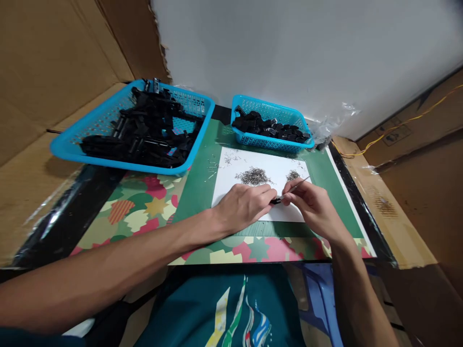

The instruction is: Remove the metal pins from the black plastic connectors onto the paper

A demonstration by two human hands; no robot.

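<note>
Two sheets cover most of the worktop we look down on: a glossy patterned one (141,208) with leaf and star shapes and, over it, a plain green one (197,193). At the far left we see the bigger blue basket (144,169), perforated plastic with flared sides, loaded with long, angular black pieces (148,127). Flat on the green sheet we have smooth white paper (227,190), and just beyond it the smaller blue basket (267,141), holding shorter, rounder black pieces (269,126). Both loads look ample, so we judge much work is left; which pieces, if any, are finished we cannot tell.

At the paper's near side the left hand (248,202) is closed on one black part, and the right hand (311,202) pinches a slim rod between thumb and fingers. Beyond them on the paper lie a larger heap (255,176) and a smaller heap (292,175) of wiry, metallic bits, seemingly plentiful. Smaller again, the black part (276,200) sits between the hands, apparently mid-work. Thinnest is the rod (301,183), slanting up rightward; we cannot tell whether it touches the part.
</note>
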